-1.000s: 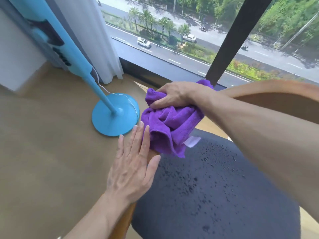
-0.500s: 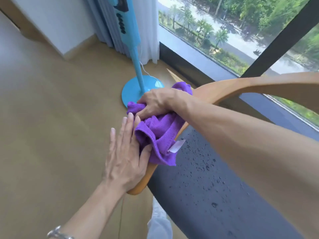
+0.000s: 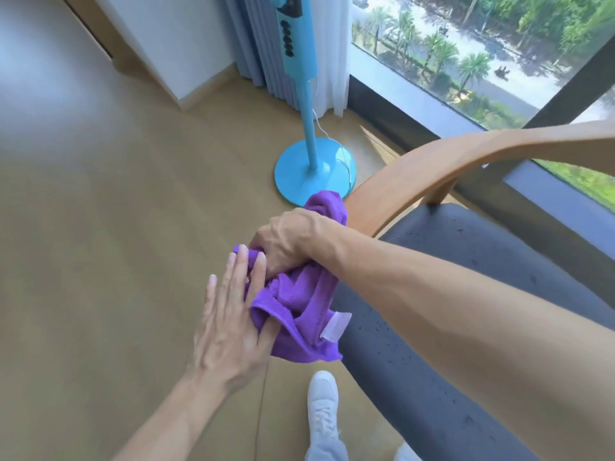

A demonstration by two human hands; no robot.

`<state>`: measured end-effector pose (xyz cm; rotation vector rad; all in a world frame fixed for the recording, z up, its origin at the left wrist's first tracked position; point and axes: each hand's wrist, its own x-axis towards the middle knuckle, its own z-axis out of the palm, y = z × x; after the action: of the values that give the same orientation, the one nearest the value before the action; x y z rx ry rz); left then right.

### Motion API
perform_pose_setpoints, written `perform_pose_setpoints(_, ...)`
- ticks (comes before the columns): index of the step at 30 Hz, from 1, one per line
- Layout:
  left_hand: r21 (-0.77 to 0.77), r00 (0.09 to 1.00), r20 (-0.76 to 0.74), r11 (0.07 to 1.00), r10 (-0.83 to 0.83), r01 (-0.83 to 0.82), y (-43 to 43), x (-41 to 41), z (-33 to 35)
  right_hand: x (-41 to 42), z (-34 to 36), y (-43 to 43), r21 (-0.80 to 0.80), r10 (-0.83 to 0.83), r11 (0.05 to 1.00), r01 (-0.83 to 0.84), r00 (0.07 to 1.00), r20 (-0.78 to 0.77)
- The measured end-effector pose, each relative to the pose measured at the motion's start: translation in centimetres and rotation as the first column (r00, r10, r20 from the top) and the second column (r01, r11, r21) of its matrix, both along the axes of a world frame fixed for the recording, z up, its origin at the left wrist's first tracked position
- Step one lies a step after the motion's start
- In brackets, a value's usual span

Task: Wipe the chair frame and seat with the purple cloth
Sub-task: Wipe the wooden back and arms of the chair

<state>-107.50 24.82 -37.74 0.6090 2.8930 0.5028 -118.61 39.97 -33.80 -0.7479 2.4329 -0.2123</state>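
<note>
The scene is viewed from one wide-angle camera worn on the head, directed forward and steeply down. The left hand (image 3: 229, 324), the right hand (image 3: 286, 241) and the crumpled purple microfibre cloth (image 3: 299, 304) are seen close, at centre. The curved wooden chair armrest (image 3: 432, 168), dark grey seat (image 3: 449, 277) and large glass window (image 3: 466, 61) are taken in at right.

A tan floor (image 3: 100, 211) is observed; a blue fan base (image 3: 314, 176) and a white shoe (image 3: 322, 407) are borne on it.
</note>
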Motion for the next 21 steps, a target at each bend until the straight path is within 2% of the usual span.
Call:
perform_pose_setpoints(4, -0.008, 0.997, -0.038, 0.998, -0.062, 0.061, 1.6, -3.3, 0.3, -0.5, 0.0, 1.7, -0.04, -0.042, 0.998, 0.038, 0.992, -0.115)
perform_pose_setpoints(8, -0.02, 0.994, -0.033, 0.994, -0.106, 0.105, 5.1, -6.6, -0.1, -2.3, -0.3, 7.6, -0.139, -0.262, 0.963, 0.232, 0.927, -0.268)
perform_pose_setpoints(11, 0.046, 0.99, 0.055, 0.991, -0.128, 0.126, 10.3, -9.9, -0.2, -3.2, -1.1, 13.1, -0.263, -0.45, 0.89, 0.374, 0.817, -0.36)
perform_pose_setpoints(14, 0.1, 0.975, 0.047, 0.972, -0.217, 0.212, 16.0, -12.1, -0.6, -3.1, -1.9, 18.2, -0.345, -0.598, 0.8, 0.49, 0.692, -0.403)
perform_pose_setpoints(19, -0.014, 0.942, -0.067, 0.944, -0.329, 0.329, 23.0, -13.0, -1.7, -1.8, -3.4, 25.0, -0.457, -0.724, 0.687, 0.565, 0.482, -0.493)
perform_pose_setpoints(21, -0.053, 0.912, -0.082, 0.915, -0.402, 0.399, 25.3, -13.8, -1.9, -1.0, -4.2, 27.3, -0.511, -0.784, 0.612, 0.604, 0.378, -0.492)
